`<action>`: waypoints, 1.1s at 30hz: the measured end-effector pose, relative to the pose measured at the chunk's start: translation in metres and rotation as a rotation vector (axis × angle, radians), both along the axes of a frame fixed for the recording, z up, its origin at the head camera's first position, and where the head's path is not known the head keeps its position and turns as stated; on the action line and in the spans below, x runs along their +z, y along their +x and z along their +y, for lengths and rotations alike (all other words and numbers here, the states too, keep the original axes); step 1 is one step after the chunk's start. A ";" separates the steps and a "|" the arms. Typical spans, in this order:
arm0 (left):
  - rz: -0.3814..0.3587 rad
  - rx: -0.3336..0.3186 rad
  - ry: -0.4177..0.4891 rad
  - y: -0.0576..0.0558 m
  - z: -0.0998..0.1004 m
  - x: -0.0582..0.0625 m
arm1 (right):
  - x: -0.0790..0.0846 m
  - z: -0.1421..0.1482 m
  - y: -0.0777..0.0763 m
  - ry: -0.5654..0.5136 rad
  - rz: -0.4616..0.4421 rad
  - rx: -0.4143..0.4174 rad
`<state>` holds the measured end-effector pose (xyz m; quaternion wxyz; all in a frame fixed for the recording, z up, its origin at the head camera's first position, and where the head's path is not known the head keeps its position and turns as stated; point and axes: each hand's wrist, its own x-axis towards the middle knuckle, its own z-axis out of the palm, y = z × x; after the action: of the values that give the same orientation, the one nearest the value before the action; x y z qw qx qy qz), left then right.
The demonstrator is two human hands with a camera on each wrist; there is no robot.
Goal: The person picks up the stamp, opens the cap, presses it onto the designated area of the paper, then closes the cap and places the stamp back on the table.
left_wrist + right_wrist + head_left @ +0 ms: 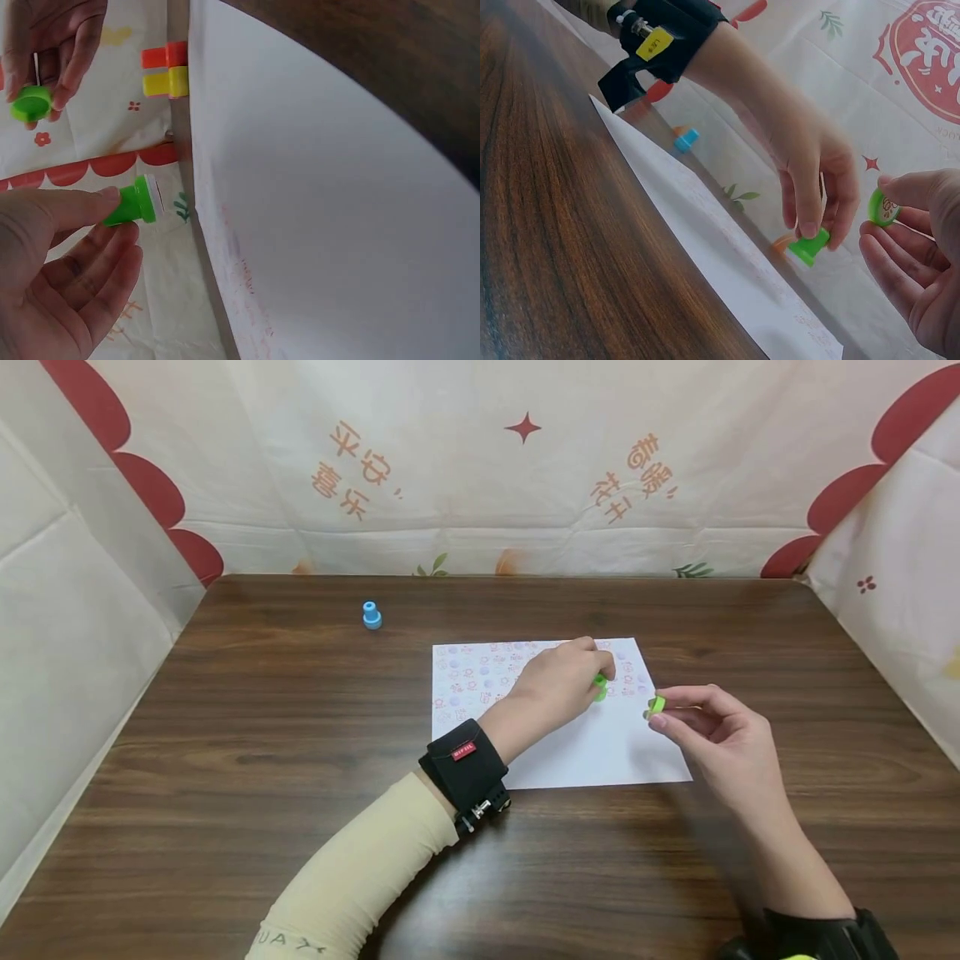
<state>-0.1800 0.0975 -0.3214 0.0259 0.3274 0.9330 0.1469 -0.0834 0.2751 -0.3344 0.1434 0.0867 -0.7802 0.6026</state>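
My left hand (pixel 558 681) pinches a small green stamp (pixel 135 204) by its handle, just above the paper. In the left wrist view its white stamping face is uncovered and points at the sheet. Between thumb and fingers, my right hand (pixel 723 735) holds a round green cap (pixel 884 207), apart from the stamp and near the sheet's right edge. A printed picture shows on the cap's flat end in the right wrist view. Below both hands lies a white sheet of paper (pixel 600 747), with rows of small red and purple prints across its far part.
A blue stamp (pixel 372 616) stands at the back left of the brown wooden table (pixel 247 735). The left wrist view shows a red stamp (pixel 166 55) and a yellow stamp (pixel 166 82) side by side beyond the sheet. A patterned cloth (pixel 465 468) hangs behind the table.
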 end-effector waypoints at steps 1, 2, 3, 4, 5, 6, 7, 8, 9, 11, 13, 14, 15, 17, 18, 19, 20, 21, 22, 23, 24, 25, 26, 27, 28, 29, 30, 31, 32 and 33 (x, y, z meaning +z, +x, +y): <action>-0.006 0.002 -0.009 -0.001 0.001 -0.001 | 0.000 0.000 0.000 0.001 0.001 0.002; -0.011 0.004 -0.017 -0.001 0.002 -0.002 | -0.001 -0.001 0.000 -0.010 0.002 0.009; -0.016 0.008 -0.025 -0.002 0.002 -0.003 | -0.001 -0.001 -0.001 -0.021 0.002 0.015; -0.019 0.011 -0.030 -0.003 0.003 -0.003 | -0.001 -0.001 -0.001 -0.030 0.001 0.021; -0.023 0.013 -0.037 -0.003 0.003 -0.004 | -0.001 -0.002 -0.001 -0.031 0.002 0.023; -0.028 0.014 -0.042 -0.003 0.003 -0.005 | -0.001 -0.002 -0.001 -0.025 0.003 0.022; -0.030 0.014 -0.046 -0.004 0.003 -0.006 | -0.001 -0.002 -0.002 -0.021 0.003 0.020; -0.032 0.012 -0.051 -0.004 0.003 -0.007 | -0.001 -0.002 -0.002 -0.014 0.001 0.015; -0.035 0.011 -0.056 -0.004 0.003 -0.008 | 0.000 -0.002 -0.002 -0.006 -0.002 0.011; -0.042 0.006 -0.063 -0.005 0.003 -0.009 | 0.000 -0.002 -0.002 0.016 -0.009 0.001; -0.046 0.001 -0.069 -0.005 0.004 -0.011 | -0.001 -0.002 -0.002 0.016 -0.016 -0.001; -0.048 -0.001 -0.072 -0.006 0.004 -0.012 | -0.001 -0.002 -0.002 0.014 -0.018 -0.001; -0.048 -0.002 -0.074 -0.006 0.005 -0.012 | -0.002 -0.002 -0.002 0.003 -0.019 0.003; -0.042 -0.004 -0.079 -0.006 0.006 -0.014 | -0.003 -0.003 -0.002 -0.017 -0.016 0.011; -0.039 -0.005 -0.082 -0.007 0.006 -0.014 | -0.003 -0.003 -0.002 -0.030 -0.014 0.016; -0.036 -0.006 -0.086 -0.007 0.006 -0.015 | -0.004 -0.003 -0.002 -0.039 -0.012 0.020; -0.033 -0.007 -0.088 -0.007 0.007 -0.016 | -0.004 -0.003 -0.002 -0.041 -0.011 0.021; -0.032 -0.008 -0.090 -0.007 0.007 -0.016 | -0.004 -0.002 -0.002 -0.048 -0.010 0.023; -0.031 -0.009 -0.093 -0.007 0.008 -0.017 | -0.005 -0.002 -0.002 -0.039 -0.009 0.018; -0.030 -0.011 -0.096 -0.007 0.008 -0.018 | -0.005 -0.002 -0.002 -0.025 -0.008 0.012; -0.029 -0.013 -0.101 -0.007 0.009 -0.018 | -0.005 -0.001 -0.002 -0.013 -0.008 0.006; -0.029 -0.013 -0.105 -0.007 0.009 -0.019 | -0.005 -0.001 -0.002 0.004 -0.007 -0.001; -0.028 -0.014 -0.108 -0.007 0.010 -0.019 | -0.004 0.000 -0.002 0.018 -0.007 -0.007; -0.028 -0.013 -0.113 -0.007 0.010 -0.020 | -0.004 0.000 -0.002 0.024 -0.007 -0.010; -0.026 -0.013 -0.116 -0.007 0.011 -0.020 | -0.004 0.000 -0.002 0.036 -0.006 -0.014; -0.024 -0.010 -0.122 -0.007 0.011 -0.020 | -0.004 0.001 -0.001 0.028 -0.007 -0.011; -0.026 -0.007 -0.126 -0.007 0.012 -0.020 | -0.004 0.001 -0.001 0.016 -0.009 -0.007; -0.030 -0.004 -0.129 -0.007 0.013 -0.021 | -0.004 0.001 -0.001 0.008 -0.009 -0.004; -0.032 -0.004 -0.134 -0.006 0.014 -0.021 | -0.004 0.002 -0.001 -0.003 -0.010 0.000; -0.035 -0.003 -0.139 -0.006 0.015 -0.021 | -0.004 0.002 -0.001 -0.008 -0.009 0.002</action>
<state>-0.1861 0.1125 -0.3425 0.0652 0.3236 0.9399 0.0872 -0.0845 0.2771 -0.3387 0.1396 0.0841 -0.7785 0.6061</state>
